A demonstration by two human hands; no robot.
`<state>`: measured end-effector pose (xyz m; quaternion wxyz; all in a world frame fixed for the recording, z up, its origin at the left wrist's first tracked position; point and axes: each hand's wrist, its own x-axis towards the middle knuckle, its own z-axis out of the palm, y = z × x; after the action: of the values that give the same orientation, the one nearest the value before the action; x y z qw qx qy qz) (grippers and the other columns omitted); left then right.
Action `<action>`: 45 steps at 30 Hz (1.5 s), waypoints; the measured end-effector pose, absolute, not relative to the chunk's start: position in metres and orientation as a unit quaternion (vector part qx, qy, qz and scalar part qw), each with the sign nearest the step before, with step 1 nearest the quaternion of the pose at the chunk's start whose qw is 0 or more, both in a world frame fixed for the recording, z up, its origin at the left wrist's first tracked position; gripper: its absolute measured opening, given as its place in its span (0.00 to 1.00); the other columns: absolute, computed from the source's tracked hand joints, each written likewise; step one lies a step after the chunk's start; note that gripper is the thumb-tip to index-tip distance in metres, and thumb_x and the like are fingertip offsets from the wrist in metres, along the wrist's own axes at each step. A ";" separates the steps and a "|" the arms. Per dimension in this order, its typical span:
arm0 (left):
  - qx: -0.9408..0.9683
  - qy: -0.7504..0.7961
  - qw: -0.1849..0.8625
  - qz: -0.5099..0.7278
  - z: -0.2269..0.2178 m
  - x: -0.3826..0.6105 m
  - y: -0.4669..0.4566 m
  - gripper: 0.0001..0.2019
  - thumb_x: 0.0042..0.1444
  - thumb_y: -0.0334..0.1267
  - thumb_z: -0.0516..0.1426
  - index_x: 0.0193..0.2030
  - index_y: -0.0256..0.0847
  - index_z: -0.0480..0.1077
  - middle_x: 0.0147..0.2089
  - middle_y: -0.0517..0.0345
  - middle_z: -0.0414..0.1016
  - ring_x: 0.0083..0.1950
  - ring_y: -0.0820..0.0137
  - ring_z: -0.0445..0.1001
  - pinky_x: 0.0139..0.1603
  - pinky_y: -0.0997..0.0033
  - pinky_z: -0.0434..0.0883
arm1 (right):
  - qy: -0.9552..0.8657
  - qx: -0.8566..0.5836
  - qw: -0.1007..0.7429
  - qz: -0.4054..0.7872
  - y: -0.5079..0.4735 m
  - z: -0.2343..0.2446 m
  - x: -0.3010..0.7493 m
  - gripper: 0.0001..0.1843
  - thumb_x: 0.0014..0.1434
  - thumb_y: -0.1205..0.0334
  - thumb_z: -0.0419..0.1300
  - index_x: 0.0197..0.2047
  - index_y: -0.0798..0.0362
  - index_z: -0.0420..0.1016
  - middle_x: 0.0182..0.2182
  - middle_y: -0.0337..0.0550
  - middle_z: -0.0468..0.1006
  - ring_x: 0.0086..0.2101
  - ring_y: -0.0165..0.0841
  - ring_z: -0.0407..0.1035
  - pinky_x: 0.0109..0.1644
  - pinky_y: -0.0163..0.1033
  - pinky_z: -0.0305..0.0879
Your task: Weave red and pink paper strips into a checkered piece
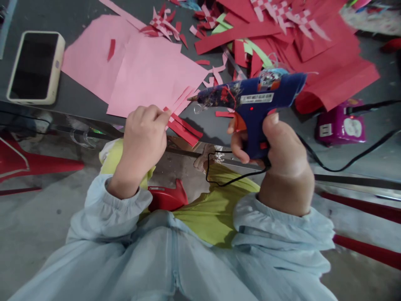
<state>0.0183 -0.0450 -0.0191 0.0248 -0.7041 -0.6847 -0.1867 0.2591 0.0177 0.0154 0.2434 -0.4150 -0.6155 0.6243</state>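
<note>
My right hand [275, 140] is wrapped round the handle of a blue hot glue gun [255, 96], thumb on its back and fingers by the orange trigger. The gun's nozzle points left, with a loop of clear glue hanging near the tip. Just left of it, my left hand [145, 133] is closed, pinching woven red and pink paper strips [184, 127] at the table's front edge. The strips' red ends stick out to the right and the pink ones up toward the nozzle. Pink paper sheets [153, 71] lie beneath and behind them.
A phone-like device [36, 67] in a cream case lies at the left. Red paper sheets [328, 75] and scraps pile up at the back right, with woven paper pieces [163, 23] behind. A purple power socket block [341, 125] sits right, and the gun's black cord [338, 169] loops nearby.
</note>
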 end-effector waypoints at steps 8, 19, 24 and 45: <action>-0.710 -0.686 0.031 -0.155 -0.018 0.021 -0.044 0.16 0.65 0.31 0.47 0.49 0.41 0.75 0.45 0.46 0.76 0.47 0.55 0.71 0.47 0.53 0.68 | -0.615 -0.404 0.236 0.635 0.018 0.016 0.260 0.27 0.62 0.31 0.51 0.40 0.47 0.73 0.14 0.33 0.68 0.12 0.25 0.49 0.17 0.36 0.44; -0.709 -0.685 0.017 -0.167 -0.018 0.021 -0.042 0.14 0.64 0.31 0.49 0.49 0.43 0.75 0.46 0.47 0.76 0.48 0.54 0.71 0.48 0.52 0.68 | -0.614 -0.385 0.240 0.646 0.020 0.015 0.258 0.26 0.62 0.34 0.53 0.41 0.48 0.74 0.15 0.33 0.69 0.12 0.24 0.49 0.18 0.35 0.45; -0.716 -0.686 0.030 -0.123 -0.014 0.023 -0.043 0.15 0.66 0.33 0.48 0.51 0.39 0.75 0.47 0.46 0.76 0.49 0.54 0.71 0.47 0.53 0.69 | -0.614 -0.378 0.242 0.649 0.019 0.014 0.259 0.26 0.63 0.34 0.53 0.42 0.49 0.74 0.15 0.32 0.69 0.13 0.24 0.48 0.17 0.36 0.45; -0.729 -0.672 -0.002 -0.128 -0.014 0.024 -0.042 0.14 0.63 0.30 0.50 0.52 0.38 0.73 0.57 0.48 0.77 0.56 0.56 0.72 0.56 0.52 0.69 | -0.604 -0.379 0.217 0.667 0.021 0.014 0.261 0.29 0.60 0.31 0.55 0.42 0.50 0.72 0.16 0.33 0.70 0.14 0.23 0.51 0.18 0.37 0.42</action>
<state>0.0240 -0.0423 -0.0141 -0.0023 -0.7291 -0.6724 -0.1277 0.2606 0.0214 0.0144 0.2166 -0.3786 -0.6036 0.6674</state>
